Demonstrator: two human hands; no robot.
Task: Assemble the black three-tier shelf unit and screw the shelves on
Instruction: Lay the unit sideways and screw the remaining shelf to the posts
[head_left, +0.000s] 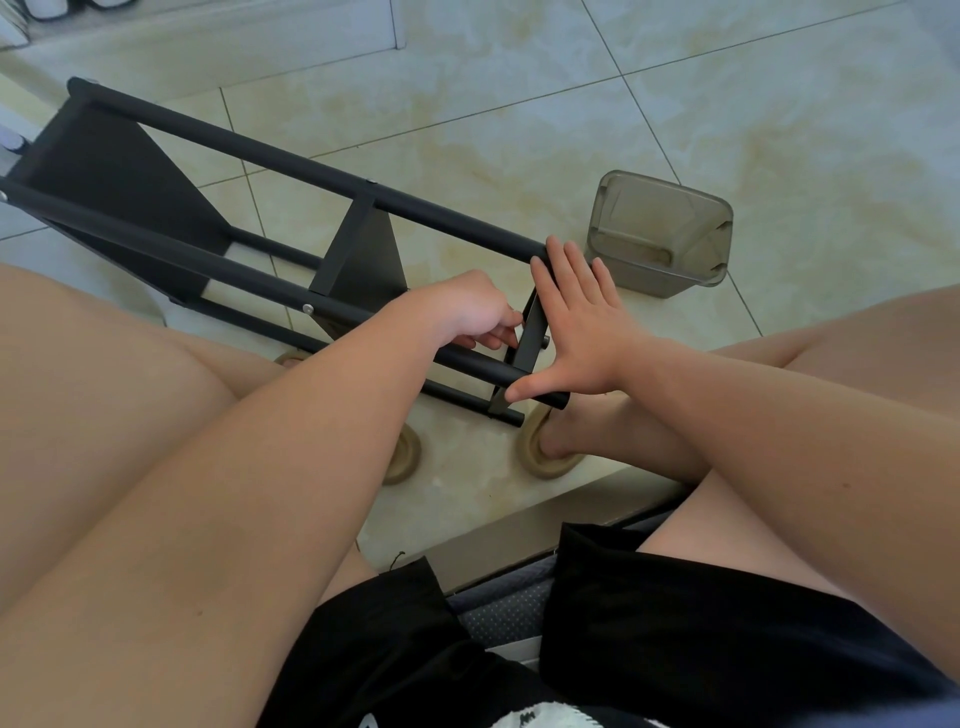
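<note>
A grey see-through box (649, 278) stands on the tile floor (519, 104), just beside the right hand (582, 332). Its open top faces up and its bottom shows.

The black shelf unit (291, 163) lies on its side on the floor. Its long poles run from far left to near right, ending by the person's feet.

The right hand is flat with straight fingers, pressing on the end shelf (534, 332). The left hand (467, 312) has curled fingers at that shelf's inner side. I cannot tell if they grip anything.
</note>
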